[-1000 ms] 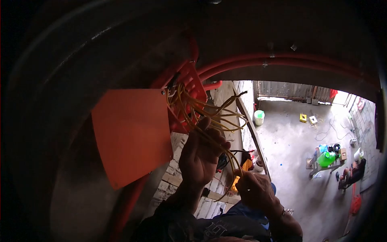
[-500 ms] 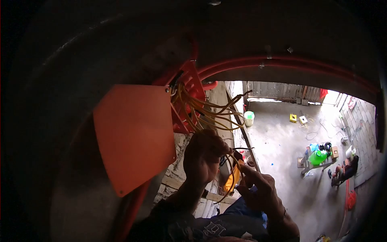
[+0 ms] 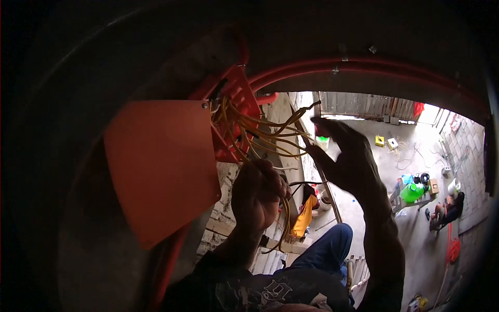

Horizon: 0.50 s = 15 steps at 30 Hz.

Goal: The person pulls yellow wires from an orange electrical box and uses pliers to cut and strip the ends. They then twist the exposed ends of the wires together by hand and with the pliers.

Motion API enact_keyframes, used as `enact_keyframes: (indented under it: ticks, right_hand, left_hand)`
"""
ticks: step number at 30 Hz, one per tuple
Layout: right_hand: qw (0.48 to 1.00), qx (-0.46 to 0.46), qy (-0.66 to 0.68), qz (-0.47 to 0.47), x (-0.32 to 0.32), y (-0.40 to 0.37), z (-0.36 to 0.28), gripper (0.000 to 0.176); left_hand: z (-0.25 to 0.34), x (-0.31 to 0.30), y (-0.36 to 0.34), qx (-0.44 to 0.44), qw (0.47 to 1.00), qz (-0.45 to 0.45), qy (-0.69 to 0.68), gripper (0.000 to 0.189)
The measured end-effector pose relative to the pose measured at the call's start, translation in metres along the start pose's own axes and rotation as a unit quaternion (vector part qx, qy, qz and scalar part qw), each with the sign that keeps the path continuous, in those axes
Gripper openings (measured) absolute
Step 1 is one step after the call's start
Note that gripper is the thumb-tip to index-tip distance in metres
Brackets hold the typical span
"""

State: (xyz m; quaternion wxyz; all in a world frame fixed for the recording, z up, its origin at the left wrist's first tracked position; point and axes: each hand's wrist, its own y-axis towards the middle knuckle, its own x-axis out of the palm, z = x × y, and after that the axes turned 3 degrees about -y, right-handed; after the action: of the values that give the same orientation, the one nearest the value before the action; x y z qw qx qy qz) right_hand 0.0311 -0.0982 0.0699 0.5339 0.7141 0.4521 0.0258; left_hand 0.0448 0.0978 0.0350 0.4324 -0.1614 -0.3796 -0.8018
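Note:
A red junction box (image 3: 240, 93) is mounted overhead, with a bundle of yellow wires (image 3: 270, 136) fanning out of it to the right. Its orange-red cover plate (image 3: 163, 166) hangs at the left by a screw at its upper corner. Just below the box, my left hand (image 3: 255, 197) is closed on yellow wire, whose loose end curves down beneath the fingers. A dark wire sticks out to the right of that hand. My right hand (image 3: 345, 156) is raised with thumb and fingers apart, beside the tips of the fanned wires.
Red conduit pipes (image 3: 312, 66) curve along the dark ceiling. Far below on the floor are a table with a green bottle (image 3: 412, 192), yellow and white boxes (image 3: 379, 141) and a seated person (image 3: 448, 212). Yellow cloth (image 3: 304, 217) hangs by the wall under my hands.
My right hand has left the wire by my left hand and risen to the right of the fanned wires, its fingers now spread. My left hand keeps its hold.

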Motion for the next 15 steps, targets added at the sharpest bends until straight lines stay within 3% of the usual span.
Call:
enact_keyframes:
  ticks: [2,4,6,8,12,15]
  right_hand:
    - [0.997,0.056,0.017,-0.057,0.006,0.018,0.007,0.048]
    - [0.995,0.056,0.078,-0.026,0.012,0.022,0.018,0.041]
    - [0.988,0.071,0.105,0.083,0.004,0.017,0.015,0.016]
    - [0.993,0.082,0.03,0.08,-0.01,0.006,0.006,0.01]
    - [0.999,-0.01,0.039,0.009,0.007,-0.01,-0.008,0.014]
    - [1.0,0.027,-0.012,0.0,0.008,-0.015,-0.011,0.016]
  left_hand:
    - [0.0,0.003,-0.001,0.004,1.0,0.025,0.003,0.029]
    - [0.001,0.0,-0.001,-0.005,1.0,0.02,-0.013,0.029]
    - [0.001,-0.002,0.002,-0.01,0.999,0.016,-0.036,0.029]
    - [0.004,-0.002,0.001,-0.007,1.0,0.011,-0.002,0.028]
    - [-0.001,-0.004,0.001,0.005,0.999,0.011,0.033,0.031]
    - [0.0,-0.006,0.001,0.006,1.0,-0.002,0.022,0.032]
